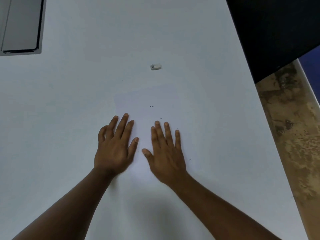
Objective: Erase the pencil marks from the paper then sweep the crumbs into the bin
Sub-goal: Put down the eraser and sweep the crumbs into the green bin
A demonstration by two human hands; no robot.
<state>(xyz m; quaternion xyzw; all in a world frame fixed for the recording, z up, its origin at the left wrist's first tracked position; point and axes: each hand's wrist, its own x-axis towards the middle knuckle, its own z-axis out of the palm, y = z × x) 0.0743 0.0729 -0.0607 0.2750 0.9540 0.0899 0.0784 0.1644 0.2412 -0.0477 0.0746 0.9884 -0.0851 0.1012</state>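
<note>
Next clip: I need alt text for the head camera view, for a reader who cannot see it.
Two bare hands, left hand and right hand, lie flat with fingers straight on a faint white sheet of paper on a white table. A small white rectangular eraser sits beyond them, and a few dark eraser crumbs are scattered nearby.

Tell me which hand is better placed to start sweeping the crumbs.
The right hand, probably. It lies open and flat, and the dark crumbs sit just beyond its fingers and off to its right. The left hand is also open but farther from them. No bin is in view.
</note>
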